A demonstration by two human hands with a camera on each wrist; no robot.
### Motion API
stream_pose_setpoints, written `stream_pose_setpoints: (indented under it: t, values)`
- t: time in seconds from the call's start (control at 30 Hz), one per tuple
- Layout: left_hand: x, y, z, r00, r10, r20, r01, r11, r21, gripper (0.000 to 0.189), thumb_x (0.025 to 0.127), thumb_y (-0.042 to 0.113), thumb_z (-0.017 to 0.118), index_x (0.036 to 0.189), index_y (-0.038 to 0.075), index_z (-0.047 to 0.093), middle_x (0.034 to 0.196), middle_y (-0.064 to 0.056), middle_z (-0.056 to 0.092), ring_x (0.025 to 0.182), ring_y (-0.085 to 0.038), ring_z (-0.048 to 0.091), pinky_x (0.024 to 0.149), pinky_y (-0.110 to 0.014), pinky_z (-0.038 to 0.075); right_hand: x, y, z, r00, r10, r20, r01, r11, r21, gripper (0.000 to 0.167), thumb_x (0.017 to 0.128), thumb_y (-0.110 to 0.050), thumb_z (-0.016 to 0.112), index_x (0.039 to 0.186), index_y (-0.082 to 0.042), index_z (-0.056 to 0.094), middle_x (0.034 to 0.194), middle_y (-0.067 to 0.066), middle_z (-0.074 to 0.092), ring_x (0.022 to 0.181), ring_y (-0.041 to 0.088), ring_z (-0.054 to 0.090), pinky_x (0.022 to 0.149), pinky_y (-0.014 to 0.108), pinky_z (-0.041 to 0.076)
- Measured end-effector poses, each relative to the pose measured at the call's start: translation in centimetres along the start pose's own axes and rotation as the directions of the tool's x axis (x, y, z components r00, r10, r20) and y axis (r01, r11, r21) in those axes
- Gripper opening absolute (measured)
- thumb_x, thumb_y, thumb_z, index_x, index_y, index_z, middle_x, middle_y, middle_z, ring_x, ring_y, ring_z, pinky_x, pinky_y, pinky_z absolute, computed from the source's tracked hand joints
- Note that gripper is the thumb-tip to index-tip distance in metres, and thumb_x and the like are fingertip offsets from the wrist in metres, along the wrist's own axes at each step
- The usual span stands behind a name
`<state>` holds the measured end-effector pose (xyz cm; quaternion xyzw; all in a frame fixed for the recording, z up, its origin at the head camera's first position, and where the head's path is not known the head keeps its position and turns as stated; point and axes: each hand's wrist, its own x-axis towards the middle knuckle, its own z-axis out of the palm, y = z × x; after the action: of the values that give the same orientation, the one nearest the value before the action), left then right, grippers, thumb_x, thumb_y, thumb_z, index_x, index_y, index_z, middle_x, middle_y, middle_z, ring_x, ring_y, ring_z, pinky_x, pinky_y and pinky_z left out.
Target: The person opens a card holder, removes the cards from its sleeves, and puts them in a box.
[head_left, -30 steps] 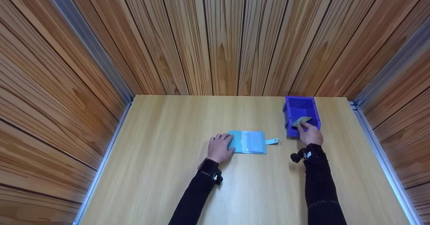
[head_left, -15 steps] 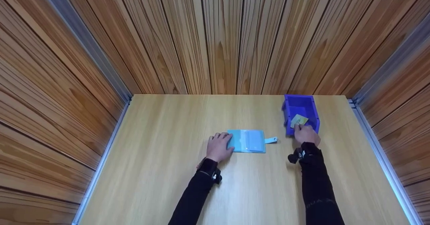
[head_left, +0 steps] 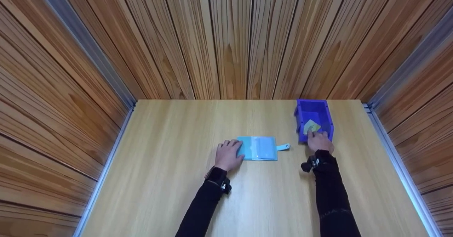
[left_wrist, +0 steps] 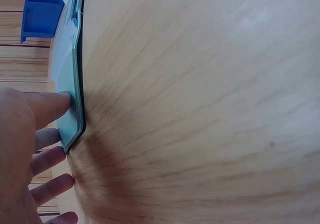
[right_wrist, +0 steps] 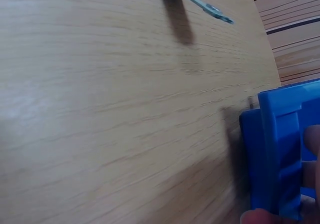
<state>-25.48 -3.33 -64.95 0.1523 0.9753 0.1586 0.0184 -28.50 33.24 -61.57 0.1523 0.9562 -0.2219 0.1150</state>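
The wallet (head_left: 266, 147) looks like glossy plastic, and the bin (head_left: 314, 106) at its 2 o'clock is smooth plastic, slight sheen. Tabletop (head_left: 184, 130) is smooth, kinda shiny wood-look, planks (head_left: 231, 42) at 12 o'clock grainy wood-look, post (head_left: 71, 21) at 10 dull metal. Sleeves (head_left: 201, 206) seem matt cloth.

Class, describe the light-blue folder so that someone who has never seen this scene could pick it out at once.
Start with the wood-grained table and find the violet-blue bin at its far right. Left of it and nearer the person lies the light-blue folder, opened out. Unlike the deep bin, it is flat, with a narrow strap sticking out to the right.
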Motion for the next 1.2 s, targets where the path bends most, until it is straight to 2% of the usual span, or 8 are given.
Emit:
stream_pose_setpoints:
  t: [0.17, 0.37, 0.47, 0.63, 0.7, 0.8, 0.97, 1.2]
  values:
    - [0.1, -0.1, 0.0, 1.0, 0.008, 0.001, -0.008, 1.0, -0.006, 0.058, 0.099, 0.044, 0.067, 0.15, 0.02, 0.056, 0.147, -0.002, 0.058, 0.134, -0.027, 0.052, 0.106, -0.047, 0.041, 0.0, 0.2, -0.3, 1.0, -0.008, 0.002, 0.008, 0.999, 0.046, 0.066, 0.112, -0.043, 0.022, 0.156, 0.005, 0.035, 0.155, 0.037, 0.032, 0.144, 0.056, 0.033, 0.112, 0.067, 0.035]
    - [0.1, -0.1, 0.2, 1.0, 0.022, -0.018, -0.022, 0.999, 0.042, 0.057, 0.097, 0.044, 0.067, 0.149, 0.021, 0.057, 0.144, -0.001, 0.06, 0.131, -0.026, 0.054, 0.103, -0.046, 0.042, -0.7, -0.3, -1.0, 0.986, -0.068, -0.153, 0.086, 0.989, 0.117, 0.06, 0.111, -0.037, 0.035, 0.154, 0.005, 0.04, 0.151, 0.036, 0.037, 0.137, 0.056, 0.043, 0.109, 0.066, 0.039]
    - [0.1, -0.1, 0.1, 1.0, 0.024, -0.016, -0.023, 0.999, 0.046, 0.057, 0.097, 0.044, 0.067, 0.149, 0.02, 0.057, 0.144, -0.002, 0.06, 0.131, -0.027, 0.054, 0.102, -0.046, 0.042, -1.0, -1.6, -1.4, 0.952, -0.12, -0.282, 0.16, 0.979, 0.125, 0.055, 0.109, -0.031, 0.046, 0.153, 0.001, 0.044, 0.151, 0.03, 0.041, 0.13, 0.053, 0.051, 0.103, 0.064, 0.043]
    - [0.1, -0.1, 0.1, 1.0, 0.011, 0.003, -0.011, 0.999, 0.04, 0.058, 0.098, 0.044, 0.066, 0.15, 0.02, 0.056, 0.146, -0.002, 0.059, 0.133, -0.026, 0.053, 0.105, -0.046, 0.041, -1.5, -4.4, -1.2, 0.84, -0.338, -0.425, 0.407, 0.91, 0.079, 0.048, 0.103, -0.018, 0.062, 0.148, -0.003, 0.055, 0.144, 0.021, 0.052, 0.096, 0.04, 0.065, 0.078, 0.051, 0.051]
    - [0.1, 0.0, 0.1, 1.0, 0.008, 0.008, -0.009, 0.999, 0.034, 0.058, 0.098, 0.044, 0.066, 0.15, 0.02, 0.056, 0.146, -0.001, 0.059, 0.134, -0.026, 0.052, 0.105, -0.046, 0.041, -1.9, -5.5, -0.6, 0.807, -0.429, -0.406, 0.489, 0.871, 0.053, 0.047, 0.101, -0.015, 0.065, 0.145, -0.005, 0.058, 0.14, 0.019, 0.055, 0.081, 0.033, 0.063, 0.067, 0.044, 0.049]
    - [0.1, 0.0, 0.1, 1.0, 0.008, 0.014, -0.008, 0.999, 0.033, 0.058, 0.098, 0.044, 0.065, 0.151, 0.02, 0.055, 0.147, -0.001, 0.058, 0.134, -0.026, 0.052, 0.105, -0.046, 0.04, -2.5, -6.8, 0.7, 0.806, -0.505, -0.309, 0.544, 0.837, 0.05, 0.048, 0.098, -0.017, 0.069, 0.144, -0.007, 0.06, 0.138, 0.018, 0.058, 0.078, 0.025, 0.06, 0.064, 0.036, 0.047]
    - [0.0, 0.0, 0.0, 1.0, 0.005, 0.018, -0.006, 1.0, 0.021, 0.059, 0.098, 0.043, 0.066, 0.151, 0.019, 0.055, 0.147, -0.002, 0.058, 0.133, -0.026, 0.052, 0.105, -0.046, 0.04, -3.4, -7.4, 3.6, 0.856, -0.509, -0.09, 0.516, 0.85, 0.106, 0.056, 0.097, -0.027, 0.073, 0.148, -0.011, 0.057, 0.137, 0.014, 0.058, 0.109, 0.031, 0.062, 0.087, 0.046, 0.052]
    - [-0.2, 0.1, -0.2, 1.0, 0.006, 0.014, -0.006, 1.0, 0.007, 0.059, 0.098, 0.042, 0.066, 0.151, 0.019, 0.055, 0.148, -0.003, 0.058, 0.134, -0.027, 0.051, 0.106, -0.047, 0.04, -3.6, -6.1, 6.5, 0.822, -0.57, -0.007, 0.57, 0.821, 0.036, 0.075, 0.092, -0.038, 0.078, 0.154, -0.008, 0.049, 0.151, 0.015, 0.05, 0.141, 0.038, 0.044, 0.116, 0.056, 0.036]
